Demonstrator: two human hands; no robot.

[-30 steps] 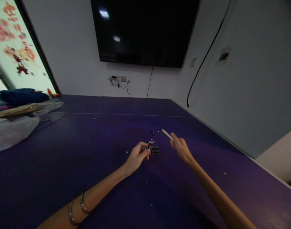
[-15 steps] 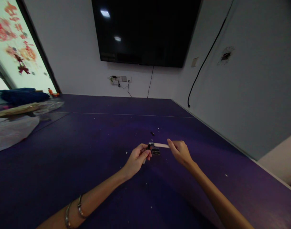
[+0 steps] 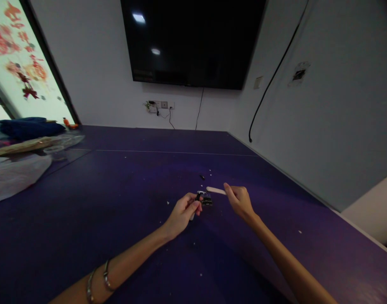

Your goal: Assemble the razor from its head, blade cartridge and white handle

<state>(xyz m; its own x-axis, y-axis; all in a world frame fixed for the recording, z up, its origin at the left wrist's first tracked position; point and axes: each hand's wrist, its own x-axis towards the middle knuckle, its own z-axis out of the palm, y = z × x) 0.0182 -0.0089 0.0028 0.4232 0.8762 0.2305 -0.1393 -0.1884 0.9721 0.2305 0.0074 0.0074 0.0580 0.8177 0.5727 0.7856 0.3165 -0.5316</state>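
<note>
My left hand is closed on a small black piece with a whitish end; the fingers hide most of it, so its kind is unclear. A pale part shows below those fingers. My right hand grips a flat pale stick, like a wooden craft stick, pointing left. Its rounded tip is apart from the black piece, just to the right of it. A dark blocky object lies on the purple surface beside my left fingertips.
Farther off lies a small black part, with white specks scattered around. Clear plastic bags and folded blue cloth are piled at the left. A dark television hangs on the wall, and a black cable dangles at the right.
The stick's tip has moved off the black piece, up and to the right. My left hand has stayed almost still, holding the same piece.
</note>
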